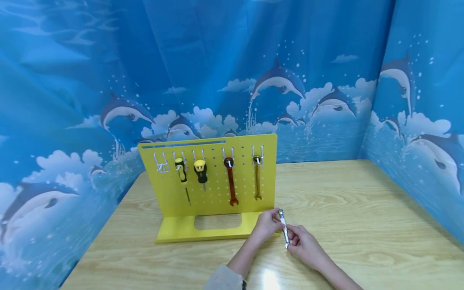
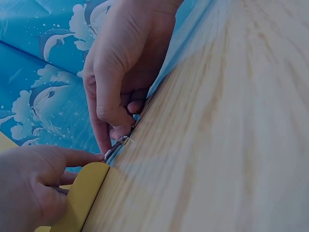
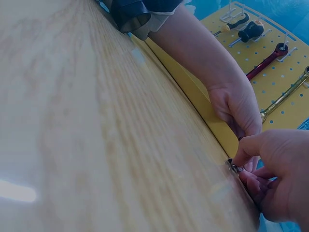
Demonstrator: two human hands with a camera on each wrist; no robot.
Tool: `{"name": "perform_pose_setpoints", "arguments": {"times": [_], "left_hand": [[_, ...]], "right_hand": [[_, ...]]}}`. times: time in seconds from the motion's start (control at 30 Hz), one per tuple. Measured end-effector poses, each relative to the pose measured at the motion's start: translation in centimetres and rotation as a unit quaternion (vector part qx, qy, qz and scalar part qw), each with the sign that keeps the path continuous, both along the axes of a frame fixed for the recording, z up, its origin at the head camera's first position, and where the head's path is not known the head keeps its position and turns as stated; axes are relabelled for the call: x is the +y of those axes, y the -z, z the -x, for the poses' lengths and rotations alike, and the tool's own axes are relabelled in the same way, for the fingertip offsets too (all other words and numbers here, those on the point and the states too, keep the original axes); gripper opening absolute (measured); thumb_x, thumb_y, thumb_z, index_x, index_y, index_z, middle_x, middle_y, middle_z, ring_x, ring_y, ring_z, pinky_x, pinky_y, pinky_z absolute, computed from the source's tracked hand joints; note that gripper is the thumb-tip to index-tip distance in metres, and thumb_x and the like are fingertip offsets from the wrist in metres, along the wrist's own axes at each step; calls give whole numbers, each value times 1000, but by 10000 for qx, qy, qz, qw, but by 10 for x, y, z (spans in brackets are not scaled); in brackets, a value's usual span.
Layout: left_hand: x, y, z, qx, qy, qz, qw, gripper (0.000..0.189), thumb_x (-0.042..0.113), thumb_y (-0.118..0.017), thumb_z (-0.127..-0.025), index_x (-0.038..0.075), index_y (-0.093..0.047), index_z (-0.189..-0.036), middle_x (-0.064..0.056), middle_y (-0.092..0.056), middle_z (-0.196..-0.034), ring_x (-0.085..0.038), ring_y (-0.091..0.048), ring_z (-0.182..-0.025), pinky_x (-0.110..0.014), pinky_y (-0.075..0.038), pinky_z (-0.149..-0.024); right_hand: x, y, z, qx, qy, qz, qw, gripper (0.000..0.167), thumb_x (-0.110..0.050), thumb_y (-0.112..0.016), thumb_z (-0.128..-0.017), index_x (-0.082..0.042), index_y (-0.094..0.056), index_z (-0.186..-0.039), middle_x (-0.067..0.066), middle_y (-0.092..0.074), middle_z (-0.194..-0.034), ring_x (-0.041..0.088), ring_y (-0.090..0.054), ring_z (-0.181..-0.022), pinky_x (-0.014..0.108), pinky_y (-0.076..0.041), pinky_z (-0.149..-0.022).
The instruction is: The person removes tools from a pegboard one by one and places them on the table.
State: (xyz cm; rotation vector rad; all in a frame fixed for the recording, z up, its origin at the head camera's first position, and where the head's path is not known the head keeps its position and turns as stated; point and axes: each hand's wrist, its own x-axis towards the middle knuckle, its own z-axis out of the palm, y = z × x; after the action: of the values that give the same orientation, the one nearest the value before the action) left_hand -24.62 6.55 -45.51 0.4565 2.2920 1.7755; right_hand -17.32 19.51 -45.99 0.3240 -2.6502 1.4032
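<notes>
At the near edge of a pale wood-grain desk [image 1: 362, 209], a pale grey fabric sleeve [image 1: 224, 278] covers a person's left forearm. The right hand [image 1: 304, 245], its fingers curled in, pinches the near part of a slim, shiny silver metal tool [image 1: 284, 227] between thumb and fingers. The left hand [image 1: 267, 223] pinches the same tool nearer its far, rounded end. The tool sits between the two hands, tilted, just off the right end of a yellow pegboard stand's flat base [image 1: 177, 229]; whether it touches the desk cannot be told.

Behind the hands, the stand's upright perforated yellow panel [image 1: 214, 207] carries a row of tools on white hooks. From left to right hang a long yellow-and-black screwdriver [image 1: 181, 171] and a stubby yellow-and-black screwdriver [image 1: 200, 171], both handle up, then a red metal wrench [image 1: 232, 183] and a slimmer gold metal wrench [image 1: 257, 179], both ring end up. A bare white hook [image 1: 162, 166] stands at far left. Beyond the desk hangs a blue curtain [image 1: 217, 80] printed with leaping dolphins, clouds and sea.
</notes>
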Motion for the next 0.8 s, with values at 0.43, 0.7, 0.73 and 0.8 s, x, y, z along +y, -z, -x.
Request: {"name": "perform_pose_setpoints", "arguments": {"times": [0.43, 0.7, 0.73, 0.8], "left_hand": [[0, 2, 2, 227, -50, 235, 9995, 48, -18, -65, -70, -12, -55, -116, -4, -56, -75, -11, -57, -62, -20, -52, -55], [1, 3, 2, 347, -84, 311, 9989, 47, -17, -66, -69, -13, -55, -115, -3, -56, -75, -10, -57, -63, -19, -51, -55], [1, 3, 2, 367, -108, 325, 9987, 47, -16, -66, -69, -12, -55, -115, -3, -56, -75, -10, -56, -63, -19, -51, -55], [1, 4, 3, 414, -180, 313, 9985, 48, -16, -66, -69, -13, -55, -115, -3, -56, -76, -10, -56, -63, -19, -51, -55]], "right_hand": [[-1, -3, -1, 177, -112, -46, 9998, 54, 12, -65, -66, 21, -47, -117, 3, -46, -82, 9, -46, -69, 19, -44, -57], [-1, -2, -1, -22, 100, 15, 9999, 55, 11, -65, -66, 18, -49, -118, 4, -47, -82, 10, -46, -69, 19, -45, -58], [-1, -2, -1, -56, 174, 55, 9998, 53, 11, -65, -67, 18, -49, -118, 4, -48, -82, 10, -47, -69, 19, -45, -58], [-2, -3, -1, -157, 387, 157, 9990, 49, 9, -65, -70, 15, -52, -117, 4, -50, -82, 10, -49, -69, 19, -46, -59]]}}
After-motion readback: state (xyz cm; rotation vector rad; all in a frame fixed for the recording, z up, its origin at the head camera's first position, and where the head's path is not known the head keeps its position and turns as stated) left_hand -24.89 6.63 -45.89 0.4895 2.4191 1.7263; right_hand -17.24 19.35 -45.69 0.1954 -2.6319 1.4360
